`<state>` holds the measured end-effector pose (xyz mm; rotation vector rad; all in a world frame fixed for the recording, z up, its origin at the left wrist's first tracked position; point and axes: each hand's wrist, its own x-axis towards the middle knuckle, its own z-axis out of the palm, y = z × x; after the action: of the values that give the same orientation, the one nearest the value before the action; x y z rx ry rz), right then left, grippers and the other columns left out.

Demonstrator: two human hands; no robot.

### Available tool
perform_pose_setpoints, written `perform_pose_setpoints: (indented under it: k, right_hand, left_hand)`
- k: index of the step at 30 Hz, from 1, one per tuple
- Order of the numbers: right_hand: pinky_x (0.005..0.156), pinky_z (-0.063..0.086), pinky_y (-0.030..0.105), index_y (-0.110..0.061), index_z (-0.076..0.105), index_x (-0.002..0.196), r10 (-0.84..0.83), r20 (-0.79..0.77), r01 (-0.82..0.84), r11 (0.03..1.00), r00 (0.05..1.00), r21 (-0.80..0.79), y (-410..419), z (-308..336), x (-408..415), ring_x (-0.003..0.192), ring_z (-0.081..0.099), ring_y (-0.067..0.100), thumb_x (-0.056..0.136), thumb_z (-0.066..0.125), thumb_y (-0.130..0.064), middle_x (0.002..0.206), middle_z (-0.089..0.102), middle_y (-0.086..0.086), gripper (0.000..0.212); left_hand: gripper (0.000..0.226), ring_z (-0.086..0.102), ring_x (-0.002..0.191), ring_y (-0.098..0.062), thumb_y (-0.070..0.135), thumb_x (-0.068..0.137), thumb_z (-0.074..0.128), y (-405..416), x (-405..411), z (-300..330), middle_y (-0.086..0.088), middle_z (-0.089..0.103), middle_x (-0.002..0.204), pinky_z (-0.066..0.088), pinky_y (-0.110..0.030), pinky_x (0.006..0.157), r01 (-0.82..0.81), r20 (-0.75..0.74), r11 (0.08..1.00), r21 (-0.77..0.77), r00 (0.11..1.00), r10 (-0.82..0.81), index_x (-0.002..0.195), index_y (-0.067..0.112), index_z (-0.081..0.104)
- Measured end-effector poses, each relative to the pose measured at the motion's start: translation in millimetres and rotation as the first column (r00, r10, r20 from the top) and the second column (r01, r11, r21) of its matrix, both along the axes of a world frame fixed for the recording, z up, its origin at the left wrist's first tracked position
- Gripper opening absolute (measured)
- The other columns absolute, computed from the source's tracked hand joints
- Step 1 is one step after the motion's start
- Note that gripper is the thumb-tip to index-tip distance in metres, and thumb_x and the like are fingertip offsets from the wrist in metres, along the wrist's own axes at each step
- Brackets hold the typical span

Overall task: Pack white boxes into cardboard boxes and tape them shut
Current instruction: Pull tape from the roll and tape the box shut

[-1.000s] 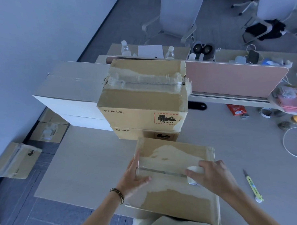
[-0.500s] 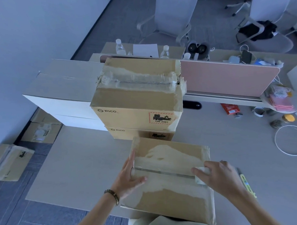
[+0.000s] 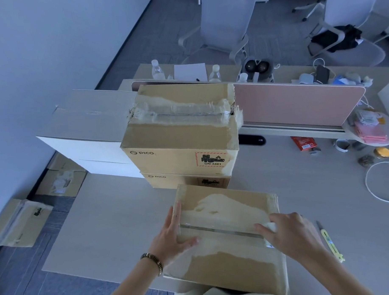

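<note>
A closed cardboard box (image 3: 233,265) lies at the table's near edge, a strip of clear tape (image 3: 220,230) running along its top seam. My left hand (image 3: 172,238) presses flat on the box's left end, thumb on the tape's start. My right hand (image 3: 289,234) grips a roll of tape (image 3: 271,227) near the right end of the seam; most of the roll is hidden under my fingers. Behind stand two stacked taped PICO cardboard boxes (image 3: 180,139). White boxes (image 3: 87,129) are stacked to their left.
A yellow utility knife (image 3: 330,242) lies on the table right of the box. A pink divider panel (image 3: 298,106) stands behind, with clutter and a white cable loop (image 3: 371,185) at the right. Flattened cardboard (image 3: 17,222) lies on the floor at the left.
My right hand has drawn the tape roll further right along the seam, lengthening the strip. My left hand has stayed on the box's left end.
</note>
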<state>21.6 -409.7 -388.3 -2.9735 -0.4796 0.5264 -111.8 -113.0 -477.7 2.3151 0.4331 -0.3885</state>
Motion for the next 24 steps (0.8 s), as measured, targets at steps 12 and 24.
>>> perform_pose_setpoints:
  k: [12,24]
  right_hand:
    - [0.045,0.023,0.024,-0.019,0.032,0.05,-0.039,0.078,0.027,0.988,0.996,0.149,-9,-27,-4,0.046,0.038,0.024,0.087,0.064,-0.041,0.039,0.029,-0.002,0.053]
    - [0.04,0.014,0.02,-0.016,0.026,0.048,-0.011,0.056,0.0,0.981,0.998,0.193,-5,-27,-4,0.034,0.018,0.01,0.075,0.05,-0.037,0.037,0.018,0.0,0.042]
  left_hand:
    - [0.119,0.008,0.151,-0.041,0.088,0.081,0.032,-16,4,-5,-0.024,0.006,0.163,0.015,-0.059,0.114,0.237,-0.024,0.78,0.579,0.961,-0.274,0.152,-0.007,0.018]
    - [0.129,0.01,0.149,-0.046,0.089,0.071,0.043,-110,31,-10,-0.032,0.012,0.159,0.014,-0.057,0.115,0.274,0.046,0.806,0.525,0.936,-0.348,0.148,-0.014,0.025]
